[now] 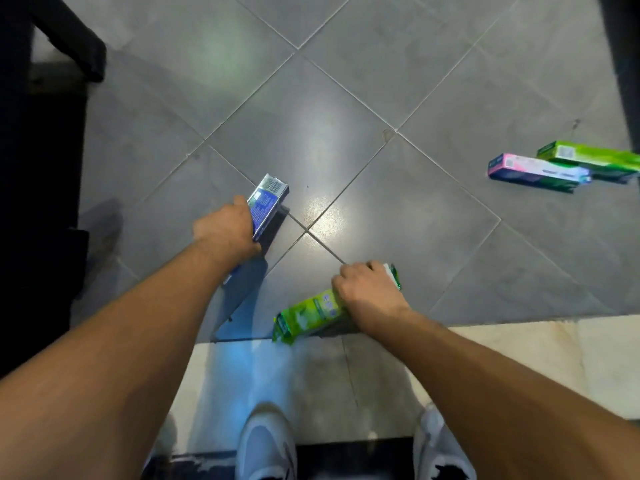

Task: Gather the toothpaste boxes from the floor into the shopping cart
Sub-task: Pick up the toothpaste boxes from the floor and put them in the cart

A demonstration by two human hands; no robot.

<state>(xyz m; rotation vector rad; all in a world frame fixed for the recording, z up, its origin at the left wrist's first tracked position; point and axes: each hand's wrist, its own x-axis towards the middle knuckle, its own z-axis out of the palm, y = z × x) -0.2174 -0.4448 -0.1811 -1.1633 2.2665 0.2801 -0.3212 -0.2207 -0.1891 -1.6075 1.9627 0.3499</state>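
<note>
Two hands grip boxes: left hand (225,233) blue box (265,206), right hand (369,292) green box (308,317).

Grey diagonal floor tiles (346,98) carry blue (265,206), green (308,318), pink-and-blue (533,171) and bright green (588,155) boxes.

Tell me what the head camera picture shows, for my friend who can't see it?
A person bends over a grey tiled floor, the left hand gripping a blue toothpaste box and the right hand gripping a green toothpaste box. To the right, a pink and blue box and another green box lie touching. Pale shoes show below.
</note>
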